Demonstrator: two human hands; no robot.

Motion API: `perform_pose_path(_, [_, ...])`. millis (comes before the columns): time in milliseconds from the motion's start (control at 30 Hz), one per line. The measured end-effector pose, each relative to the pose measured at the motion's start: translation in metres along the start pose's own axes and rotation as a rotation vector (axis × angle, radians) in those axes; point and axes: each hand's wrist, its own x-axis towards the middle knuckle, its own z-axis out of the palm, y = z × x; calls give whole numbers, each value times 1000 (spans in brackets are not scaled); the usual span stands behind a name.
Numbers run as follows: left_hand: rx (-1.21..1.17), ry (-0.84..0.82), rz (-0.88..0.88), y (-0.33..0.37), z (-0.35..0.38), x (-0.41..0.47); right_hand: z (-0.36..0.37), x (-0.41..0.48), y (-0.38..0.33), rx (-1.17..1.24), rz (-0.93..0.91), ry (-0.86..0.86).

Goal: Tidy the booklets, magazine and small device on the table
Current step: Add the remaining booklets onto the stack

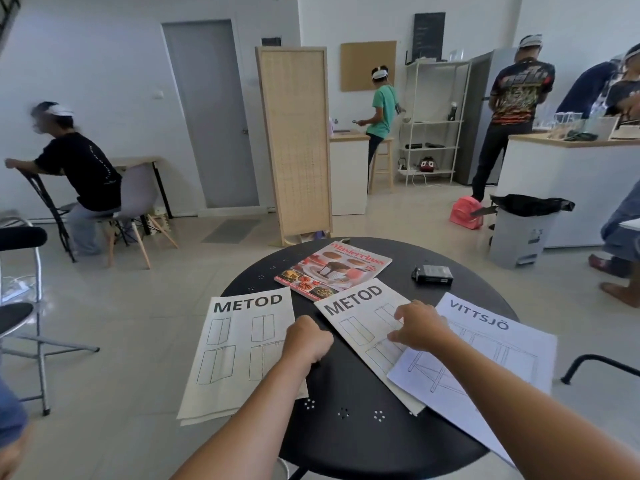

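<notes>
On the round black table (349, 434) lie three booklets. A METOD booklet (235, 355) hangs over the table's left edge. A second METOD booklet (363, 327) lies in the middle, partly under a white VITTSJÖ booklet (498, 355) on the right. A Masterclass food magazine (332, 268) sits at the far side, and a small black device (433, 274) lies to its right. My left hand (306, 339) rests curled at the right edge of the left METOD booklet. My right hand (420, 327) lies fingers-down on the middle METOD booklet, next to the VITTSJÖ one.
Black stools (17, 306) stand at the left and a chair frame (602, 365) at the right. Beyond the table stand a rattan screen (294, 143), a grey bin (519, 230) and a white counter (571, 174). Several people work around the room.
</notes>
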Motion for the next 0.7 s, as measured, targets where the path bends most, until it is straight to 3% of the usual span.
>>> perform_pose_path(100, [-37, -24, -9, 8, 11, -4, 1, -3, 7, -99, 116, 46])
perform_pose_path(267, [-74, -41, -35, 19, 18, -6, 3, -4, 14, -14, 220, -44])
perform_pose_path(400, [-42, -42, -25, 22, 21, -8, 8, -7, 20, -24, 192, -66])
perform_pose_path(567, [114, 76, 124, 23, 40, -15, 10, -5, 23, -18, 73, -65])
perform_pose_path(700, [206, 10, 195, 36, 58, -24, 6, -5, 26, 208, 17, -6])
